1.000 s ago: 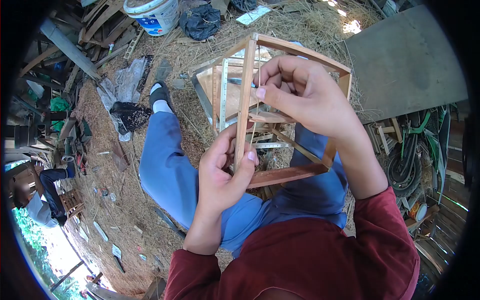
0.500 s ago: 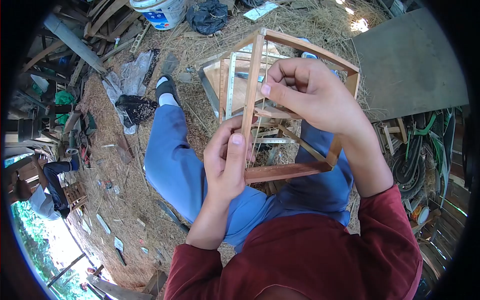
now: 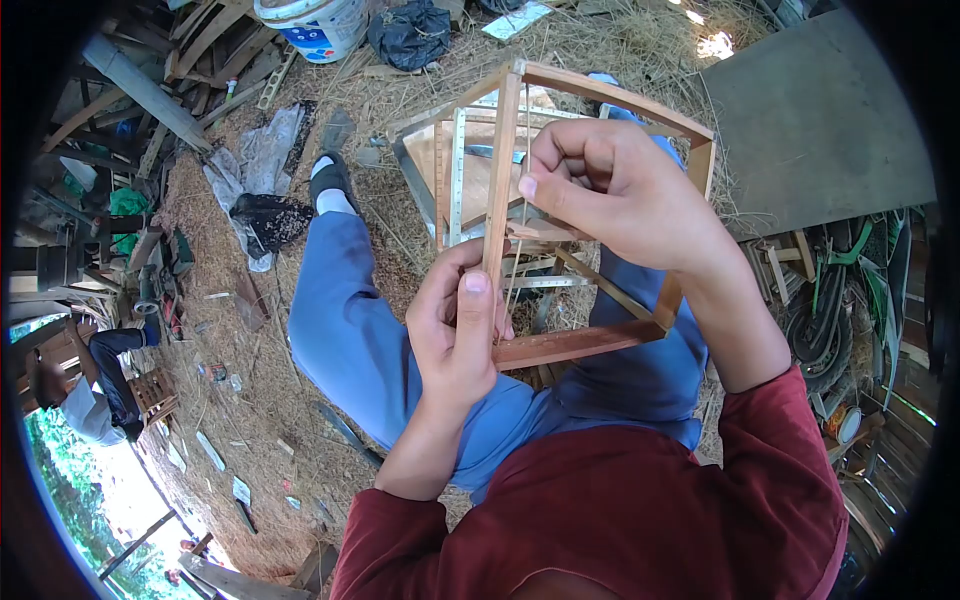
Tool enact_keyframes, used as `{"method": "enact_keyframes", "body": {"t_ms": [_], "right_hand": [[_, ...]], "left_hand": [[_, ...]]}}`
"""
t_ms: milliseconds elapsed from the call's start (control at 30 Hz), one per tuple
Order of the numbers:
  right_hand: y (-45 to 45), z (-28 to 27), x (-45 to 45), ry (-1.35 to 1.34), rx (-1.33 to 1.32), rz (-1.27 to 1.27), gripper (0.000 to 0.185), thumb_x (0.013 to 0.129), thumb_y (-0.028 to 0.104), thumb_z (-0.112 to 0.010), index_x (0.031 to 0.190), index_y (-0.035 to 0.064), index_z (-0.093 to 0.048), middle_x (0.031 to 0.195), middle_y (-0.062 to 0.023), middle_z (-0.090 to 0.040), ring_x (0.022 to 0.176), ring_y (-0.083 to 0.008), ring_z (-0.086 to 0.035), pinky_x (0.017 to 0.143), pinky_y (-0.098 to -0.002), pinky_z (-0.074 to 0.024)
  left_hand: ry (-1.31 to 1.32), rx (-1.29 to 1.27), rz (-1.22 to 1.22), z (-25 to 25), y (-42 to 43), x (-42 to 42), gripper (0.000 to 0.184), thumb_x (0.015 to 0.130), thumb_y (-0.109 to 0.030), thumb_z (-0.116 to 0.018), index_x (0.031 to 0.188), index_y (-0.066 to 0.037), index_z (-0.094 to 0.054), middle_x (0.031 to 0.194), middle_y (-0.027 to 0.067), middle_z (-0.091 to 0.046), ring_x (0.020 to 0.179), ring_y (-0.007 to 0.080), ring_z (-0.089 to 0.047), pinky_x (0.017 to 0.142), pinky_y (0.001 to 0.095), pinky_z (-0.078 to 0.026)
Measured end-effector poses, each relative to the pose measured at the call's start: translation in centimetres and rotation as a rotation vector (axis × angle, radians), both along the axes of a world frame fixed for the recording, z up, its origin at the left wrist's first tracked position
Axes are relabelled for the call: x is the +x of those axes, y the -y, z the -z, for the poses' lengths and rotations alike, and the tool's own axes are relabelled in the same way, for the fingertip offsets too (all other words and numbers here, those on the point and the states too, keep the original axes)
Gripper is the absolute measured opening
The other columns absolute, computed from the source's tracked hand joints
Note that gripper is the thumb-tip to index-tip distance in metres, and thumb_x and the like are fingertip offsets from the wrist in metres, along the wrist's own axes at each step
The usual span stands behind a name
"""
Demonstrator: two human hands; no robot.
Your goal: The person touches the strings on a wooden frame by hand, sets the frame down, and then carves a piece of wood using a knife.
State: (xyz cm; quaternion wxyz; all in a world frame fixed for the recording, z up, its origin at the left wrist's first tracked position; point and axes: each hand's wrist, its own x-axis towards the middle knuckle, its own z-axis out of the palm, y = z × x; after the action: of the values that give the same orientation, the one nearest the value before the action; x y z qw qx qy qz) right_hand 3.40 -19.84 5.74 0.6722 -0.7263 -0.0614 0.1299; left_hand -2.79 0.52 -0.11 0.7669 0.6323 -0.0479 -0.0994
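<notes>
A wooden frame (image 3: 505, 150) of thin bars stands tilted above my lap. My left hand (image 3: 455, 325) is wrapped round its upright bar near the lower end, thumb lying along the bar. Inside the frame a thin stick or cord (image 3: 528, 110) runs beside that bar. My right hand (image 3: 610, 190) pinches this thin piece between thumb and forefinger, its other fingers curled. Behind the frame are a white ruler-like strip (image 3: 457, 175) with marks and a blade-like tool (image 3: 483, 151), partly hidden by the upright bar.
A white bucket (image 3: 318, 28) and a black bag (image 3: 410, 35) stand at the top. A large grey board (image 3: 810, 125) lies at right, above a wheel (image 3: 818, 345). Another person (image 3: 92, 385) sits at far left. Wood scraps fill the upper left.
My left thumb has shifted up and lies along the upright bar. My right hand keeps its pinch, slightly lower. The whole view has shifted a little.
</notes>
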Motion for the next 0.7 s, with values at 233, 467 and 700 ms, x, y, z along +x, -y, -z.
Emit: {"method": "enact_keyframes", "body": {"t_ms": [233,467,700], "right_hand": [[0.4,0.2,0.5,-0.062,0.020,0.034,0.015,0.099,0.016,-0.066,0.093,0.0033,-0.064,0.073,0.0084,-0.054,0.061,0.0014,-0.044,0.051,-0.0197,-0.0326],[-0.2,0.8,1.0,-0.010,0.141,0.155,0.020,0.100,0.017,-0.064,0.112,0.0014,-0.064,0.076,0.0064,-0.057,0.062,-0.0001,-0.045,0.051,-0.0212,-0.0325],[-0.3,0.6,0.6,-0.033,0.163,0.152,0.020,0.097,0.016,-0.068,0.111,0.0025,-0.065,0.076,0.0050,-0.059,0.062,-0.0005,-0.046,0.052,-0.0217,-0.0345]], "left_hand": [[0.031,0.008,0.033,-0.3,0.1,0.5,0.042,0.102,-0.027,-0.063,0.126,0.007,-0.055,0.087,0.0037,-0.056,0.062,0.0069,-0.054,0.056,0.0230,-0.048],[-0.101,-0.051,0.073,-0.5,-0.4,0.5,0.038,0.096,-0.007,-0.066,0.130,0.005,-0.054,0.110,0.0061,-0.064,0.096,0.0081,-0.058,0.087,0.0239,-0.047],[-0.041,-0.045,0.116,0.2,-1.0,1.0,0.035,0.095,-0.004,-0.065,0.128,0.004,-0.056,0.107,0.0040,-0.063,0.094,0.0074,-0.057,0.085,0.0227,-0.046]]}}
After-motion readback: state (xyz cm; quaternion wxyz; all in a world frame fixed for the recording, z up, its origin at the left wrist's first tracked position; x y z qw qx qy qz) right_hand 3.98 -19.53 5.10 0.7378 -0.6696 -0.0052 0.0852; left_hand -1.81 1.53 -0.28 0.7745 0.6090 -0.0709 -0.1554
